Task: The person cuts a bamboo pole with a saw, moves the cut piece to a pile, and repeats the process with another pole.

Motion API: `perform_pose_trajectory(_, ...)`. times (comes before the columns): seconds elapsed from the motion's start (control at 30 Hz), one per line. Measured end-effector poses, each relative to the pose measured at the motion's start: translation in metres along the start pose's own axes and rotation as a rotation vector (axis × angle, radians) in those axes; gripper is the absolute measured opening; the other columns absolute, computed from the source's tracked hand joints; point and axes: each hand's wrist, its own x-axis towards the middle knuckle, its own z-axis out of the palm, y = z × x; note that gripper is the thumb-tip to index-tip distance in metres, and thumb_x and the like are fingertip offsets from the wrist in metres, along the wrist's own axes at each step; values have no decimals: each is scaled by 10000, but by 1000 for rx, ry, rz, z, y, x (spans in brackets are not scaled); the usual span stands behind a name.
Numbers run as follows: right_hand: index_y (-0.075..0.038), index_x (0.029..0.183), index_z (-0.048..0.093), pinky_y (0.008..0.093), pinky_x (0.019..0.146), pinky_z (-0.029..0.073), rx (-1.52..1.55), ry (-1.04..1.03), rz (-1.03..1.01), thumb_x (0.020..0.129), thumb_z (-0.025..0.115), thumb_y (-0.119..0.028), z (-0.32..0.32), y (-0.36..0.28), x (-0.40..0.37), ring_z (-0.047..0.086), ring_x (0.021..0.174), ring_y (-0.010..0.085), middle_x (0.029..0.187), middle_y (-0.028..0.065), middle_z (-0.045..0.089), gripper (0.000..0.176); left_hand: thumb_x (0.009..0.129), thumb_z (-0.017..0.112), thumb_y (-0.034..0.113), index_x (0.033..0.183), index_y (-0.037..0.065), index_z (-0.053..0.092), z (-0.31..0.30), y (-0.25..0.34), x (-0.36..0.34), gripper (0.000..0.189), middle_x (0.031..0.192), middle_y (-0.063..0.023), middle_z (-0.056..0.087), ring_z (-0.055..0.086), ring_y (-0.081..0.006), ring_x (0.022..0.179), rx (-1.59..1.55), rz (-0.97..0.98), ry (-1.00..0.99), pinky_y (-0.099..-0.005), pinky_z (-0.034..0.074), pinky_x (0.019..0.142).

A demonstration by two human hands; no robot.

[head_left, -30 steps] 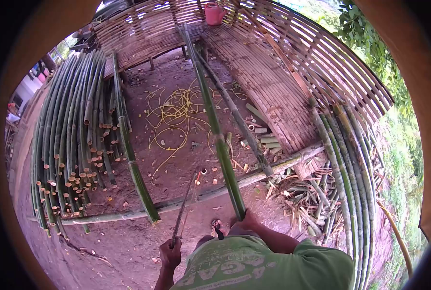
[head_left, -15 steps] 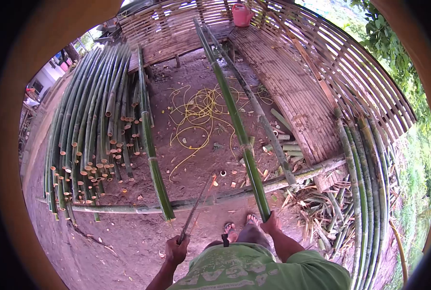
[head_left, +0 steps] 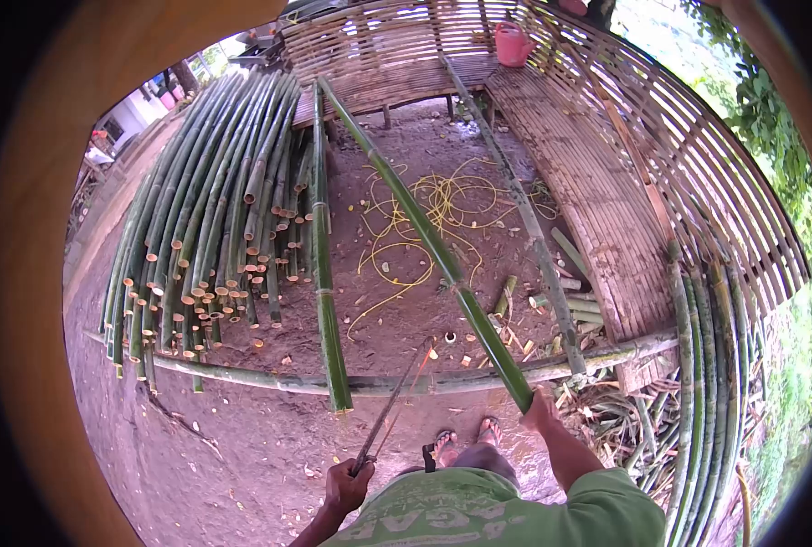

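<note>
Above dirt ground [head_left: 242,447]: right hand [head_left: 541,412] clasps bamboo pole [head_left: 424,242] end; left hand [head_left: 347,483] clasps long blade [head_left: 392,410]

Daylight is falling on a reddish dirt floor [head_left: 242,456]; a woven bamboo-slat wall [head_left: 370,36] is curving behind, green cut bamboo poles [head_left: 196,210] lying stacked left.

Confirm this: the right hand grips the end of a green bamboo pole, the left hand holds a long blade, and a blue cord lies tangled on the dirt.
Not quite: the cord is yellow, not blue, as the head view shows. The right hand does grip the bamboo pole and the left hand the blade.
</note>
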Motion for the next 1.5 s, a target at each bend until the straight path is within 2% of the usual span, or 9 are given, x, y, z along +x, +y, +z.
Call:
perform_pose_trajectory(0.33, 2, 1137, 554, 458, 893, 502, -19, -143, -200, 635, 756, -302, 7, -203, 35, 623, 1030, 380, 1084, 238, 632, 622, 837, 656, 225, 774, 4, 674, -34, -28, -23, 231, 488, -28, 464, 428, -92, 468, -16, 16, 208, -309, 354, 444)
perform_pose_trajectory(0.67, 69, 1257, 411, 430, 800, 522, 146, -314, -521, 604, 788, -383, 118, -398, -5, 647, 933, 388, 1035, 278, 629, 879, 814, 540, 135, 575, 38, 517, -57, -22, -63, 259, 482, -44, 532, 528, -124, 443, -298, 156, 621, -291, 422, 443)
perform_pose_trajectory(0.77, 32, 1294, 408, 383, 813, 520, 286, -362, -770, 639, 784, -350, 164, -413, -8, 648, 944, 356, 1031, 276, 632, 846, 852, 539, 162, 574, 39, 512, -62, -22, -60, 305, 480, -47, 531, 514, -125, 437, -361, 130, 688, -295, 406, 435)
perform_pose_trajectory(0.87, -4, 1319, 412, 347, 825, 512, 781, -714, -659, 690, 749, -283, 160, -408, -25, 649, 963, 308, 1029, 235, 650, 765, 913, 526, 218, 571, 37, 509, -59, -33, -60, 387, 474, -50, 527, 503, -122, 432, -350, 71, 685, -299, 388, 427)
perform_pose_trajectory(1.0, -18, 1274, 481, 393, 814, 524, 220, -327, -949, 718, 686, -188, 127, -317, 3, 649, 955, 315, 1003, 193, 666, 617, 943, 506, 265, 598, 37, 497, -48, -48, -51, 414, 465, -55, 516, 485, -119, 427, -335, 95, 491, -294, 364, 424)
perform_pose_trajectory(1.2, -4, 1085, 577, 459, 808, 519, -58, -321, -339, 702, 681, -220, 62, -92, 10, 630, 980, 375, 975, 227, 648, 452, 964, 486, 346, 783, -3, 586, -1, -15, -15, 406, 460, -21, 458, 422, -97, 417, -257, 103, 60, -279, 320, 425)
perform_pose_trajectory(1.27, 7, 1149, 567, 453, 843, 510, 82, -77, -128, 698, 688, -244, 67, 4, 7, 623, 1010, 375, 1024, 244, 643, 530, 960, 498, 338, 906, -39, 624, 12, -10, 1, 401, 461, -3, 444, 414, -85, 416, -238, 85, -23, -273, 313, 416)
perform_pose_trajectory(1.33, 1, 1223, 545, 436, 879, 502, 138, -8, 177, 663, 714, -321, 48, 87, -16, 611, 1048, 377, 1113, 242, 626, 668, 954, 506, 312, 874, -26, 611, 25, 4, 20, 362, 465, -2, 445, 412, -84, 410, -213, 52, -114, -267, 306, 404)
perform_pose_trajectory(1.5, -8, 892, 662, 396, 744, 552, 244, 229, 711, 620, 703, -248, 44, 254, -92, 672, 890, 320, 896, 212, 673, 365, 940, 514, 252, 706, 83, 456, 75, 40, 57, 294, 478, 14, 390, 396, -92, 375, -128, -1, -105, -277, 336, 359)
